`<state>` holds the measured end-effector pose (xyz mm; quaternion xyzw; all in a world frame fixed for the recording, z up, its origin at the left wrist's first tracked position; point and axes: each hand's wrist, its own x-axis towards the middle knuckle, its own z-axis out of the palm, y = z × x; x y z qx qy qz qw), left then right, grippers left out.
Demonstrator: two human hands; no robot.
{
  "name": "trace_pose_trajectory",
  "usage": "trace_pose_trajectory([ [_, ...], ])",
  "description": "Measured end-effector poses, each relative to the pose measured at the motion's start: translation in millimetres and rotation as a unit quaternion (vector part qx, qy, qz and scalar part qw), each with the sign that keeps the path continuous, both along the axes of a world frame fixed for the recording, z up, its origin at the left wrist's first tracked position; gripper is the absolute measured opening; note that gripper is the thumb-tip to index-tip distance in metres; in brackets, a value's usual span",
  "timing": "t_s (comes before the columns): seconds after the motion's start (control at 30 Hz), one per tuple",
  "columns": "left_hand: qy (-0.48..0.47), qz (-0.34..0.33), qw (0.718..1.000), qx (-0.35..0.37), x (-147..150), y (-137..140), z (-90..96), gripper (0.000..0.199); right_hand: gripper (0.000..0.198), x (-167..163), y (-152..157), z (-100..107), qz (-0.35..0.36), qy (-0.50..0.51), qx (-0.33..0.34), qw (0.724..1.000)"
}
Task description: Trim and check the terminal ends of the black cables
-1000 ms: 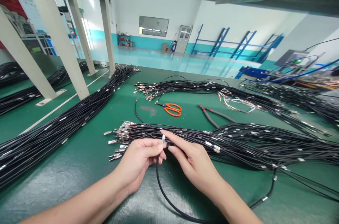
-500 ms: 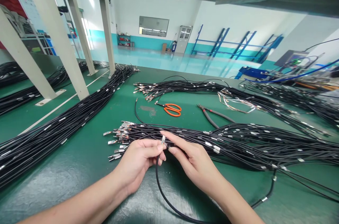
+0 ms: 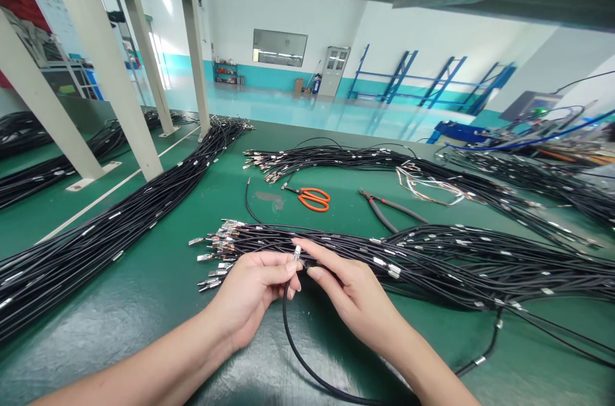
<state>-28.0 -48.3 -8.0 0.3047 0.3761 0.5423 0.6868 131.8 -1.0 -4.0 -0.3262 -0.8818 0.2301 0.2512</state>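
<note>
My left hand (image 3: 262, 281) is closed, with thumb and fingers pinching a black cable (image 3: 289, 329) just below its small metal-and-clear connector (image 3: 297, 252). The connector points upward, and the cable loops down toward the bottom edge. From the right, my right hand (image 3: 353, 287) reaches in with its index fingertip at the connector's top. Its thumb sits lower, apart from that finger; its other fingers are mostly hidden. Behind both hands lies a thick bundle of black cables (image 3: 432, 259), with bare connector ends (image 3: 223, 246) fanned out at left.
On the green table (image 3: 163, 316) lie orange-handled scissors (image 3: 314, 199) and dark-handled pliers (image 3: 384, 204). Another cable bundle (image 3: 158, 201) runs along the left beside pale metal posts (image 3: 113, 73). A further bundle (image 3: 336, 155) lies at the back, near loose white and copper-coloured wires (image 3: 425, 187).
The hands hold nearly the same pose around the connector. The whole view has shifted very slightly.
</note>
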Motion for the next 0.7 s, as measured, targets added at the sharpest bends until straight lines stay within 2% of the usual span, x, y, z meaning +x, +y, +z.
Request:
trace_pose_trajectory([
  [0.43,-0.023,-0.001,1.0,-0.014,-0.8,0.7,-0.8,0.015,0.039,-0.5,1.7,1.0,0.015,0.002,0.018,1.0],
  [0.7,-0.035,-0.02,0.999,-0.021,-0.1,-2.3,-0.6,0.012,0.035,3.3,4.6,2.2,0.002,-0.002,0.054,0.999],
])
